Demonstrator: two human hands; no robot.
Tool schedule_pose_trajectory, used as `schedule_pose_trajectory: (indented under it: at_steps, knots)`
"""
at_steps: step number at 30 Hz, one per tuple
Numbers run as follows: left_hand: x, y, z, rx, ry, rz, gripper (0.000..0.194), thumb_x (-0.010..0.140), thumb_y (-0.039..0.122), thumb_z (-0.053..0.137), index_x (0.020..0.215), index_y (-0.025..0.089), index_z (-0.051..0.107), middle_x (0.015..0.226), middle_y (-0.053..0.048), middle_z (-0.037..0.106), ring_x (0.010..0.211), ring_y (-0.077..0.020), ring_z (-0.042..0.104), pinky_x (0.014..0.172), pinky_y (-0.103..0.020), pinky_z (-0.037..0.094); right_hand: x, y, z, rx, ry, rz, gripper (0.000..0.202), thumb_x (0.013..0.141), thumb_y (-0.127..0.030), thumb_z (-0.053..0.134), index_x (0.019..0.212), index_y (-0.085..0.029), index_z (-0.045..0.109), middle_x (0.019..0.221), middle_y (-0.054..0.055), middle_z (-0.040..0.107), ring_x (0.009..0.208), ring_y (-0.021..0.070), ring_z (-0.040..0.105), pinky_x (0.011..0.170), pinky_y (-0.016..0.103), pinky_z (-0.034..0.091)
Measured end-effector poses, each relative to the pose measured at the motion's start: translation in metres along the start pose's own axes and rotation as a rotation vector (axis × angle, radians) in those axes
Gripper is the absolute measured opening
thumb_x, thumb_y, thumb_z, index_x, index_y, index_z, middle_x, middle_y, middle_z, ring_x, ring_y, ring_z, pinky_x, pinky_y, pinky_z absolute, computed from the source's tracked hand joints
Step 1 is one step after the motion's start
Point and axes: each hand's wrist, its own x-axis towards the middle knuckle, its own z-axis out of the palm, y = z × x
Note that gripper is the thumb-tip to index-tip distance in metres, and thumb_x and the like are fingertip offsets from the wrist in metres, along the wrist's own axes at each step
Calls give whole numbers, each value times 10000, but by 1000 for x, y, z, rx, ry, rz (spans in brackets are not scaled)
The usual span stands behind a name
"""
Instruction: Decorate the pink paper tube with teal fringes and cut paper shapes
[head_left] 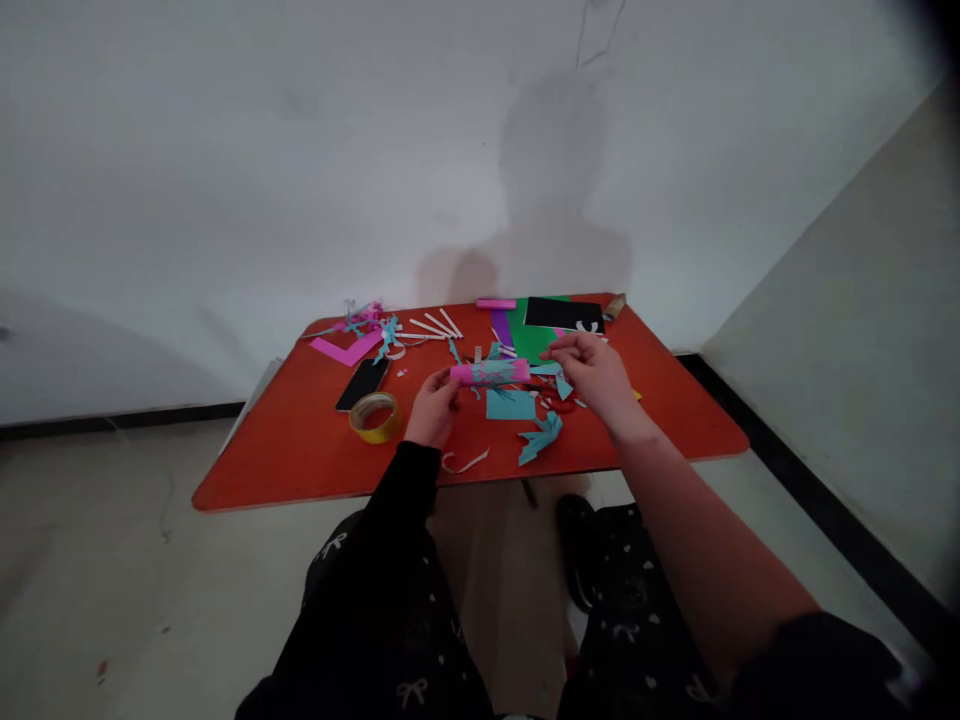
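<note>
My left hand grips the left end of a pink paper roll, which lies sideways above the table with teal paper pieces around its middle. To the right of the roll's far end, my right hand is raised with thumb and fingers pinched; whatever is between them is too small to make out. Just below the roll lies a teal paper rectangle. A teal cut paper piece rests near the front edge, and red-handled scissors lie partly covered by scraps under my right hand.
On the red table, a yellow tape roll and a black phone sit to the left. Behind are white strips, pink paper, green sheet, black sheet and another pink roll. A wall stands behind.
</note>
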Motion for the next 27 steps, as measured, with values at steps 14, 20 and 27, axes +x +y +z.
schedule_pose_trajectory:
  at_steps: [14, 20, 27]
  knots:
    - [-21, -2, -6, -312, -19, -185, 296, 722, 114, 808, 957, 157, 633, 711, 48, 607, 550, -43, 494, 524, -177, 368, 3, 0, 30, -314, -89, -109, 87, 794, -289, 657, 812, -205, 651, 680, -14, 605, 606, 152, 524, 581, 281, 410]
    - [-31, -6, -3, -363, 10, -289, 161, 816, 71, 720, 914, 158, 627, 697, 34, 606, 538, -54, 501, 517, -179, 393, 3, 9, 31, -106, -87, 59, 189, 738, -381, 699, 709, -203, 641, 657, 1, 631, 636, 171, 589, 612, 298, 467]
    - [-41, -10, 7, -344, 19, -399, 157, 859, 51, 664, 945, 163, 595, 752, 2, 644, 553, -62, 534, 537, -177, 445, 3, 30, 26, -84, -50, 32, 384, 971, -572, 409, 944, -238, 598, 815, 19, 590, 629, 162, 518, 635, 326, 523]
